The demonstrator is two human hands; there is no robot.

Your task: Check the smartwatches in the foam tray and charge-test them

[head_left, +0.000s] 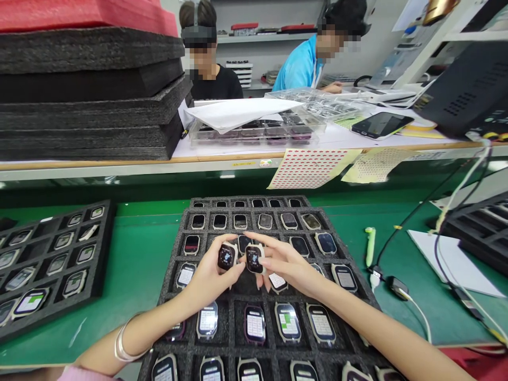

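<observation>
In my left hand (216,272) is a smartwatch (227,257) without a strap, its dark screen lit with small icons. My right hand (280,259) grips a second smartwatch (254,258) with a similar lit screen, a finger lying at its right edge. The two watches are side by side, close together, above a black foam tray (265,293). Many strapless watches sit in the tray's compartments. Nearer rows have bright white screens, some with green blocks, such as this watch (288,321); the far rows are dark. My hands and forearms cover part of the middle rows.
Another foam tray of watches (105,254) lies at left. On the right are a green pen (370,246), a small charger (397,287), cables and white paper (456,264). Stacked foam (87,116), a plastic box (257,135) and a phone (381,125) stand on the shelf. Two people sit beyond.
</observation>
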